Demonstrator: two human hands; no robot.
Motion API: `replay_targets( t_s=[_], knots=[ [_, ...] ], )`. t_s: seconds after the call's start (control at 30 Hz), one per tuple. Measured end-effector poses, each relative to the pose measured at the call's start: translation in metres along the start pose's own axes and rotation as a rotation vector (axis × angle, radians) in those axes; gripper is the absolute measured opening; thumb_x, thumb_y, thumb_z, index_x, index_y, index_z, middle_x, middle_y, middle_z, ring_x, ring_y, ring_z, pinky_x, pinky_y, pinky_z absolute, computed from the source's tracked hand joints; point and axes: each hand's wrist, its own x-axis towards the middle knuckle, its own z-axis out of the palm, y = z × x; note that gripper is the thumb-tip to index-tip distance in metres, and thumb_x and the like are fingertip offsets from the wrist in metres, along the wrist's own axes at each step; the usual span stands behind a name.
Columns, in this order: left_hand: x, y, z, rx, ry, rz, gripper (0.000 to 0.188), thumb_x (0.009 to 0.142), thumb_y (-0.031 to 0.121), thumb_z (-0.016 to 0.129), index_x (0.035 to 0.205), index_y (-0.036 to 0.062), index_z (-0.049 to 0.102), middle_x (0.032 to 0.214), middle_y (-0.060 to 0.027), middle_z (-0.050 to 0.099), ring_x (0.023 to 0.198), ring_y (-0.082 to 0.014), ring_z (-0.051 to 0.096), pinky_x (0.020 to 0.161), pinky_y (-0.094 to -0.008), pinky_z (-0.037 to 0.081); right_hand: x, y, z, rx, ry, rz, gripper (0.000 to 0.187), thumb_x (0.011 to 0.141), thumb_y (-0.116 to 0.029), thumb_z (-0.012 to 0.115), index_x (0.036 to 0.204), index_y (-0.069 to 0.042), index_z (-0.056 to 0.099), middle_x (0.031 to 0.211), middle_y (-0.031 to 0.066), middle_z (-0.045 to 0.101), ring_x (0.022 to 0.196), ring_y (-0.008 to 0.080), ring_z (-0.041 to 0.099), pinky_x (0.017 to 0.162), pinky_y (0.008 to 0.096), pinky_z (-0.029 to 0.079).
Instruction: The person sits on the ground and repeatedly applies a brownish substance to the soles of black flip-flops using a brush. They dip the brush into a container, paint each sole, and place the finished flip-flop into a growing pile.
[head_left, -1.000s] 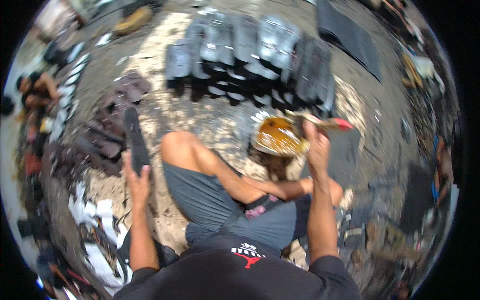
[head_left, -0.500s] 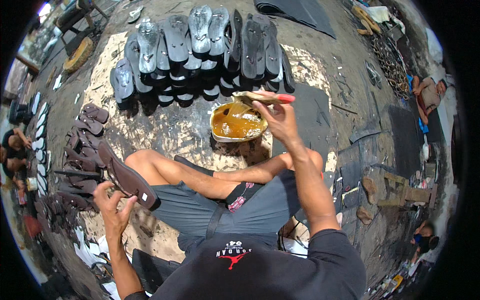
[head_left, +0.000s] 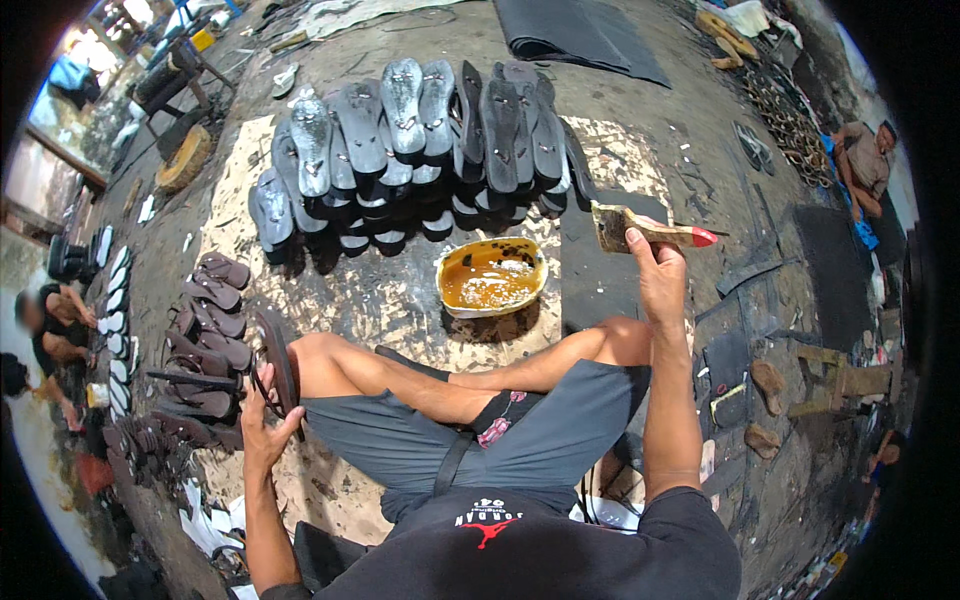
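My right hand (head_left: pixel 660 280) is closed round the handle of a flat brush (head_left: pixel 612 226) with a red tip. Its bristle end is coated in something yellowish, and it is held to the right of the tub, above a dark mat. The tub (head_left: pixel 497 313) holds amber, glue-like liquid and stands in front of my crossed legs. By my left knee, my left hand (head_left: pixel 266 425) grips a dark brown flip-flop (head_left: pixel 278 358), which stands tilted on edge. Its fingers are partly hidden at the strap and edge.
A large pile of black soles (head_left: pixel 405 110) stands beyond the tub. Brown flip-flops (head_left: pixel 215 310) lie in a row to my left. Black sheets (head_left: pixel 575 40) lie at the far side. Wooden pieces (head_left: pixel 768 385) are on the right. Other people sit at both sides.
The brush has left the space above the tub and moved right with my right hand. My left hand and the flip-flop have turned more upright, closer to my knee. The view has shifted.
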Motion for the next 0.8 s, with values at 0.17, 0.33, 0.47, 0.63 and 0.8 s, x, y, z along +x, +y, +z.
replay_targets(
  t_s=[0.17, 0.33, 0.47, 0.63, 0.8],
  knots=[
    [0.013, -0.015, 0.025, -0.523, 0.235, -0.090, 0.060, 0.094, 0.000, 0.067, 0.149, -0.0060, 0.044, 0.145, -0.0154, 0.056, 0.129, -0.0227, 0.057, 0.111, -0.0336, 0.042, -0.012, 0.012, 0.041, 0.229, 0.003, 0.090, 0.033, 0.099, -0.024, 0.071, 0.123, -0.003, 0.067, 0.114, 0.0029, 0.071, 0.102, 0.0099, 0.064, 0.092, 0.0293, 0.049],
    [0.056, 0.063, 0.032, -1.111, 0.302, -0.032, 0.057, 0.101, 0.028, 0.061, 0.149, -0.0016, 0.046, 0.130, -0.0095, 0.062, 0.109, -0.0190, 0.064, 0.095, -0.0318, 0.052, -0.025, -0.033, 0.103, 0.642, -0.037, 0.084, 0.022, 0.102, -0.023, 0.066, 0.117, -0.007, 0.064, 0.112, 0.0042, 0.070, 0.099, 0.0108, 0.066, 0.087, 0.0296, 0.053],
    [0.071, 0.110, 0.087, -1.654, -0.106, -0.105, 0.056, 0.104, 0.046, 0.049, 0.135, 0.0004, 0.056, 0.115, -0.0162, 0.071, 0.100, -0.0307, 0.070, 0.090, -0.0419, 0.058, -0.052, -0.098, 0.183, 0.456, -0.363, -0.194, 0.023, 0.100, -0.015, 0.070, 0.119, -0.005, 0.062, 0.109, 0.0044, 0.069, 0.100, 0.0105, 0.065, 0.087, 0.0279, 0.052],
    [0.064, 0.147, 0.132, -1.859, -0.130, -0.103, 0.057, 0.107, 0.048, 0.043, 0.141, 0.0041, 0.053, 0.129, -0.0160, 0.065, 0.121, -0.0312, 0.062, 0.099, -0.0477, 0.053, -0.079, -0.067, 0.212, 0.151, -0.395, -0.669, 0.023, 0.090, -0.010, 0.076, 0.111, -0.003, 0.070, 0.109, 0.0151, 0.070, 0.108, 0.0318, 0.066, 0.092, 0.0405, 0.053],
    [0.053, 0.133, 0.147, -1.726, -0.247, -0.101, 0.057, 0.109, 0.043, 0.040, 0.156, 0.0118, 0.037, 0.144, -0.0170, 0.055, 0.121, -0.0327, 0.062, 0.106, -0.0464, 0.050, -0.078, -0.066, 0.194, 0.338, -0.480, -0.395, 0.024, 0.095, -0.014, 0.073, 0.115, -0.003, 0.066, 0.109, 0.0083, 0.071, 0.102, 0.0170, 0.066, 0.091, 0.0360, 0.052]
  ],
)
